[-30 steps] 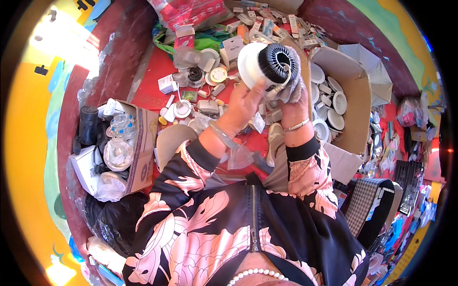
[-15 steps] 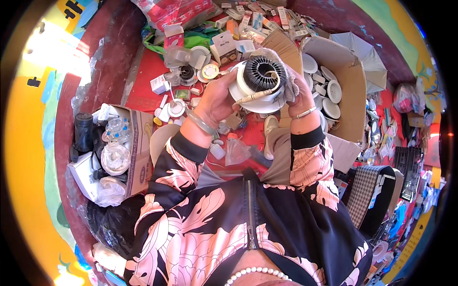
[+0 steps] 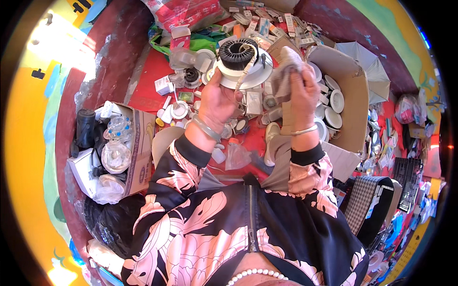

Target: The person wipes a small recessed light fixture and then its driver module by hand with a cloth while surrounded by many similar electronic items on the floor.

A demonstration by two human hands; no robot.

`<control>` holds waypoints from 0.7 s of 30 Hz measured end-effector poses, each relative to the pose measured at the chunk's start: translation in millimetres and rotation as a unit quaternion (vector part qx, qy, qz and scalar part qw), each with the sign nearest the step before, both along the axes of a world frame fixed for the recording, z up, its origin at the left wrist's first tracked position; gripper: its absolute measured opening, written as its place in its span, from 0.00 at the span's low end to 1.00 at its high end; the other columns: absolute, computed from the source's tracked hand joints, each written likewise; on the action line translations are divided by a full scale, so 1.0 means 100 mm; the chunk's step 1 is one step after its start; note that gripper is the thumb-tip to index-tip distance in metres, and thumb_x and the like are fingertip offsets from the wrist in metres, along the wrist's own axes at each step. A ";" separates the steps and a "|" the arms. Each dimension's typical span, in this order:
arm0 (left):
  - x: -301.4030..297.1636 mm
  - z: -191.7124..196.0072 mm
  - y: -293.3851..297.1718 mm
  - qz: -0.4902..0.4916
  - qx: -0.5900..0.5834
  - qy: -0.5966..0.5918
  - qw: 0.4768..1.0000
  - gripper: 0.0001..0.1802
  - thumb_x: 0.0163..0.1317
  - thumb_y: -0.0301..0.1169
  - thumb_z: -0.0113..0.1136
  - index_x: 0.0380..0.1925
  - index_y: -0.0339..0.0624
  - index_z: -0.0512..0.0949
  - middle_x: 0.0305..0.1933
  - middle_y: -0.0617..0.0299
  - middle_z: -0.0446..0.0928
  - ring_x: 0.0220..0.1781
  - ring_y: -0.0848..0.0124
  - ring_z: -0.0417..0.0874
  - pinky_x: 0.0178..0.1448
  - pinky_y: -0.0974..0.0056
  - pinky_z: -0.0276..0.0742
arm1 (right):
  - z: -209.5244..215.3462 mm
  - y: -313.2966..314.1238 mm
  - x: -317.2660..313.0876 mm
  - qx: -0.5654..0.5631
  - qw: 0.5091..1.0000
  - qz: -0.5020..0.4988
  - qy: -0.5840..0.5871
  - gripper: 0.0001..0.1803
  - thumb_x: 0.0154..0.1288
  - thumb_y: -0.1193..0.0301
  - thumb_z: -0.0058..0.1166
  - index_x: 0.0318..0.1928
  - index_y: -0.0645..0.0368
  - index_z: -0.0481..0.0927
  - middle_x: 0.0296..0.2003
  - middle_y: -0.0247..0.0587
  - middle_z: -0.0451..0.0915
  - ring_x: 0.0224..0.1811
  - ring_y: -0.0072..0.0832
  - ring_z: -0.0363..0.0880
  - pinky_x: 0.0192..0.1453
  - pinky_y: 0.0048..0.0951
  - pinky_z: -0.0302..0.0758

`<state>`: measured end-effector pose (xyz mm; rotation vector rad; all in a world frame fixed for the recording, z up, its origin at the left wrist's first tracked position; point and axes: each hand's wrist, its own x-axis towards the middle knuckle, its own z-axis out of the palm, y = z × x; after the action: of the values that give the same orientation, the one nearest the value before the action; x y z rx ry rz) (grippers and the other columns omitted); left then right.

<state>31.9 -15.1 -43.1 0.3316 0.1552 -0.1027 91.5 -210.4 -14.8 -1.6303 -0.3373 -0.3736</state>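
A round white downlight with a black finned heat sink rests tilted in my left hand, whose fingers grip its rim from the near left side. A pale cable curls over the fins and hangs past the rim. My right hand is closed on a crumpled greyish cloth, held up just right of the downlight and apart from it.
To my right stands an open cardboard box with several white round lights. A carton of wrapped goods is at my left. Small boxes and lamp parts litter the red cloth ahead. A clear plastic bag lies between my feet.
My right hand has drawn the cloth off the side of the downlight and lifted it away. The downlight has shifted left and farther off in my left hand.
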 end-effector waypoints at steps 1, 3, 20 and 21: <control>-0.01 0.01 -0.01 -0.023 -0.036 -0.032 0.999 0.22 0.71 0.48 0.33 0.57 0.50 0.67 0.51 0.63 0.76 0.42 0.70 0.79 0.28 0.69 0.75 | 0.07 0.11 -0.09 -0.088 0.993 -0.019 -0.083 0.09 0.59 0.78 0.53 0.40 0.63 0.80 0.39 0.41 0.77 0.42 0.33 0.76 0.45 0.30 0.73; -0.04 0.10 -0.10 -0.008 0.007 -0.018 1.000 0.24 0.71 0.48 0.32 0.58 0.49 0.65 0.53 0.61 0.75 0.43 0.69 0.80 0.29 0.68 0.76 | 0.17 0.23 -0.15 -0.236 0.946 -0.035 -0.219 0.14 0.51 0.79 0.56 0.41 0.62 0.80 0.37 0.47 0.76 0.39 0.42 0.75 0.44 0.35 0.72; -0.05 0.16 -0.15 0.090 0.147 -0.104 0.980 0.27 0.71 0.50 0.31 0.59 0.41 0.62 0.55 0.54 0.72 0.52 0.60 0.78 0.44 0.56 0.82 | -0.01 0.14 -0.15 0.415 0.823 0.272 0.276 0.20 0.71 0.69 0.40 0.58 0.67 0.67 0.49 0.44 0.76 0.48 0.31 0.76 0.55 0.32 0.73; -0.06 0.22 -0.17 0.106 0.186 -0.104 0.971 0.28 0.71 0.50 0.31 0.59 0.41 0.62 0.55 0.53 0.72 0.53 0.61 0.78 0.46 0.56 0.82 | 0.04 0.11 -0.18 0.424 0.816 0.301 0.251 0.21 0.71 0.68 0.39 0.59 0.67 0.66 0.50 0.45 0.75 0.49 0.32 0.76 0.56 0.33 0.72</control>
<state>25.8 -31.6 -21.5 0.6939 -0.0011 0.1758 73.8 -199.3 -10.5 -0.6251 -0.2111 0.3704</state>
